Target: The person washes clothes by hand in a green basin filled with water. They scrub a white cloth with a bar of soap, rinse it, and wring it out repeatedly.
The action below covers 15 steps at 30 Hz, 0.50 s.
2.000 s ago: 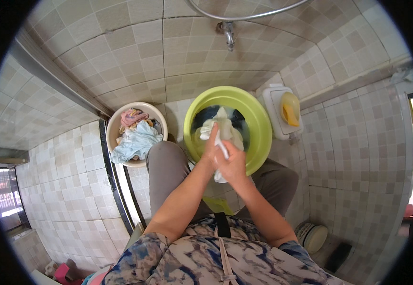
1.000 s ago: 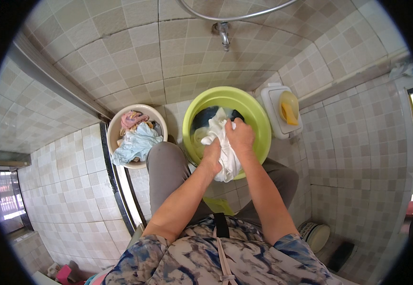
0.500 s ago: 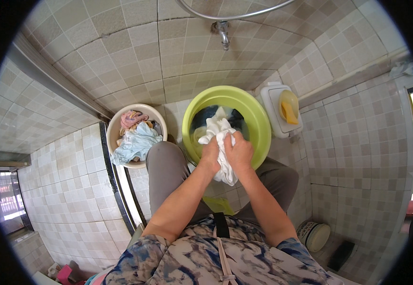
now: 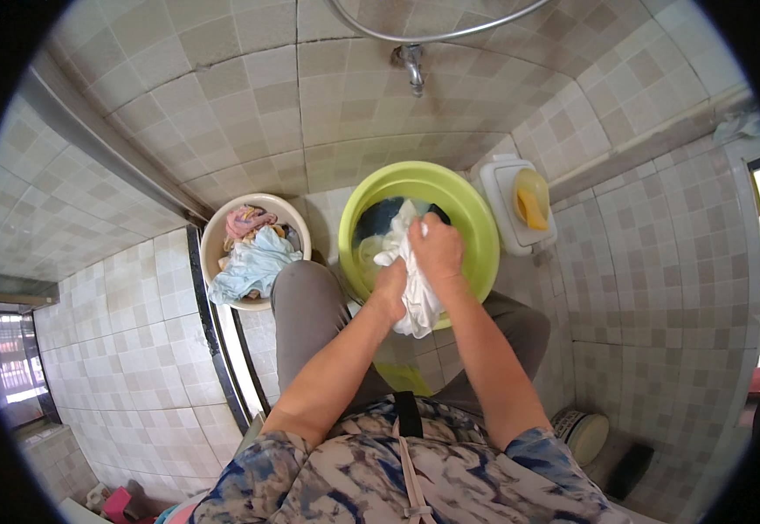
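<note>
A bunched white cloth (image 4: 417, 297) is gripped between my two hands over the near part of a yellow-green basin (image 4: 482, 236). My left hand (image 4: 390, 286) is closed on its left side, lower down. Farther forward, my right hand (image 4: 437, 249) is closed around the upper right part, its fingers curled over the fabric. One end of the cloth hangs over the basin's near rim; the other reaches into the basin. Dark fabric (image 4: 389, 217) lies in the water behind it. Some of my left fingers are hidden by the cloth.
Left of my knee stands a cream basin (image 4: 302, 218) heaped with pink and light blue clothes (image 4: 258, 260). A white lidded container (image 4: 494, 188) with a yellow scoop (image 4: 531, 205) is at the right. A tap (image 4: 413, 74) juts from the tiled wall. A round tub (image 4: 588, 437) sits behind at right.
My right hand has moved forward and up along the white cloth, away from my left hand. The left hand has stayed nearly in place, still holding the cloth.
</note>
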### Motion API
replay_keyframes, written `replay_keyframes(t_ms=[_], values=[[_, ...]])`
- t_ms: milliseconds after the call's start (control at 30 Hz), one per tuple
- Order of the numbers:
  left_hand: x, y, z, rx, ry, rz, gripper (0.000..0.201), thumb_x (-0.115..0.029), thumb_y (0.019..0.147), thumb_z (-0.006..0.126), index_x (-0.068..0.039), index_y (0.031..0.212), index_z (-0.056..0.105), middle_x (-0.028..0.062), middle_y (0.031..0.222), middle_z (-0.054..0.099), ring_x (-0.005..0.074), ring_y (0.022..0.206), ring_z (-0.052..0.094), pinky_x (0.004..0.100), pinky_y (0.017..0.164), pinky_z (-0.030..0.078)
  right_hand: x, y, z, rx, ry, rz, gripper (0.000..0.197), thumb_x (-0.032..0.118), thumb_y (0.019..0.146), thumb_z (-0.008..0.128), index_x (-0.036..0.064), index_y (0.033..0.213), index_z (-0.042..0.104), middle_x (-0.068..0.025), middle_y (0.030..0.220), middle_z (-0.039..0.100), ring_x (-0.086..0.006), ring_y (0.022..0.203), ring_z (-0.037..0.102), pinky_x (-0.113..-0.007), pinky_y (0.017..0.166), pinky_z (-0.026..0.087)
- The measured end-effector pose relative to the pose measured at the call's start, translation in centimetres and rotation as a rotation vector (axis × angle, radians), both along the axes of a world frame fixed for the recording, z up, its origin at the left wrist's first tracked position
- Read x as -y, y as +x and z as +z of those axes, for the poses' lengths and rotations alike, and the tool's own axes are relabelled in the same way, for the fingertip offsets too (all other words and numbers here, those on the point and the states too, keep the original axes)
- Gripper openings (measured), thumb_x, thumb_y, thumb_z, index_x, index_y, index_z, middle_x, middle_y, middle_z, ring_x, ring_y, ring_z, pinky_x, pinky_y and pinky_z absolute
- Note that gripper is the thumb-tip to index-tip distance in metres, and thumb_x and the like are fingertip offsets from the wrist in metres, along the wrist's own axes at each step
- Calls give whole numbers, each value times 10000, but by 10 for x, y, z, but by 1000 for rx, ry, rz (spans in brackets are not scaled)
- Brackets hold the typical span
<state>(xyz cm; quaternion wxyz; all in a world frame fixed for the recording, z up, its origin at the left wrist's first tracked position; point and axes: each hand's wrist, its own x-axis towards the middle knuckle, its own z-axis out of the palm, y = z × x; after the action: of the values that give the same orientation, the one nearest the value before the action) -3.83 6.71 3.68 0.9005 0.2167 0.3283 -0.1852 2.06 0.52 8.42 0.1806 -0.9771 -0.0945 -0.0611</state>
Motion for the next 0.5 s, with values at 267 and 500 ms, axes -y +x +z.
replay_keyframes(t_ms=[267, 500], values=[[1, 4, 4, 168, 42, -156, 694, -513, 852, 476, -5, 1302, 333, 126, 1186, 519, 238, 1026, 550, 384, 850, 460, 31, 23, -5, -155, 431, 72, 280, 233, 810, 551, -19, 688, 536, -212, 627, 534, -355, 554, 511, -398, 538, 407], [-5, 2, -2, 67, 87, 27, 679, -389, 806, 611, 60, 1252, 362, 208, 1134, 527, 283, 971, 578, 387, 809, 491, 45, 13, -5, -473, 1039, 70, 239, 159, 830, 541, -1, 999, 593, -106, 861, 637, -192, 754, 587, -311, 714, 459]])
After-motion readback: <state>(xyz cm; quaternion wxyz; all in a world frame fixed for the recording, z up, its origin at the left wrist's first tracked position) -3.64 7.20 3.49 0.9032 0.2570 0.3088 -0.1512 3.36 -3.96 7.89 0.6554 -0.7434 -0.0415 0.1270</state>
